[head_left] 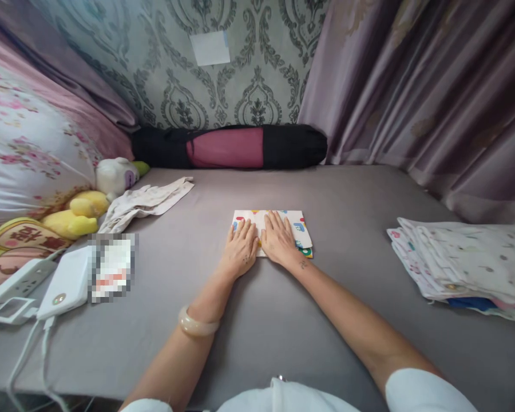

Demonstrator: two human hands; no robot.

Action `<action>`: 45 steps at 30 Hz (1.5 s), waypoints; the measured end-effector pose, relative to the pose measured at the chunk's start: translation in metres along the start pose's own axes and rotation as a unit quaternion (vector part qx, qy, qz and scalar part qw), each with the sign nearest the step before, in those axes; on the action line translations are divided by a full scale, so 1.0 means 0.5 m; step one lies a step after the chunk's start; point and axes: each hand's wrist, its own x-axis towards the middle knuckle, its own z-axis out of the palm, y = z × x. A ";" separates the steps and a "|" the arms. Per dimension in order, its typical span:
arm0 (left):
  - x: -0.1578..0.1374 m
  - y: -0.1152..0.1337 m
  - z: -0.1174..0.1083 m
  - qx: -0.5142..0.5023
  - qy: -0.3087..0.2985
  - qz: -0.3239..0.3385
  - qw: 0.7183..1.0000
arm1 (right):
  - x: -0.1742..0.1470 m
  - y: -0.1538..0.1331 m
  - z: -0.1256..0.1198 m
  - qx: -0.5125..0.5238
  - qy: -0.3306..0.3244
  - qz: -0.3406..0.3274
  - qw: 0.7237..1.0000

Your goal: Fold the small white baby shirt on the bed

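A folded white cloth with colourful prints (301,227) lies flat on the grey bed sheet (278,320), in the middle of the head view. My left hand (241,247) rests palm down on its left part, fingers stretched out. Flat on the middle of the same cloth lies my right hand (278,237), its fingers extended too. A green patterned layer peeks out under the cloth's near right corner. Both palms hide much of the print.
A stack of folded cloths (467,263) sits at the right. Crumpled pale cloth (148,203), plush toys (79,212), a white power bank (66,280) and a power strip (21,292) are at left. A black and maroon bolster-shaped bag (227,147) lies along the wall.
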 end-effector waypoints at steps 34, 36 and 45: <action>-0.005 0.001 -0.001 0.045 -0.034 -0.013 0.998 | -0.020 0.058 -0.007 -0.016 -0.017 0.038 0.999; -0.005 -0.001 -0.004 0.039 -0.026 -0.021 0.999 | -0.021 0.064 -0.017 -0.014 -0.031 0.036 0.999; 0.001 -0.007 -0.008 0.036 -0.057 -0.086 0.994 | -0.031 0.084 -0.027 -0.040 -0.030 0.095 0.994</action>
